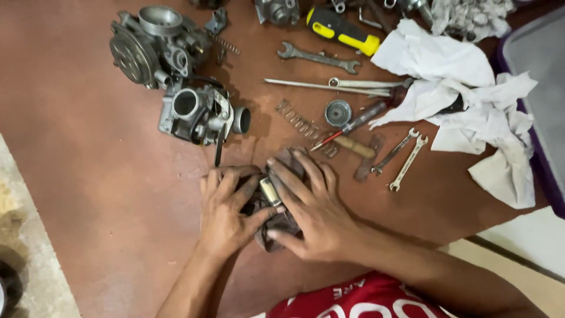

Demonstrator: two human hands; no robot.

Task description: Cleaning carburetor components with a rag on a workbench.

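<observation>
My left hand point(226, 209) and my right hand point(309, 206) press together on a dirty brown rag point(282, 227) that lies on the reddish floor point(88, 153). Between the thumbs a small pale metal part point(270, 191) shows, wrapped in the rag. Both hands grip the rag around it. Just beyond my hands stands a grey carburetor point(200, 115), with a second carburetor point(156, 44) farther back.
Tools lie beyond my hands: a long spring point(303, 126), a round metal cap point(338, 112), a red-handled screwdriver point(359, 121), small spanners point(403, 159), a larger spanner point(321, 58), a yellow-black screwdriver point(344, 30). White crumpled cloths point(465, 100) lie to the right, beside a purple-edged mat point(544, 88).
</observation>
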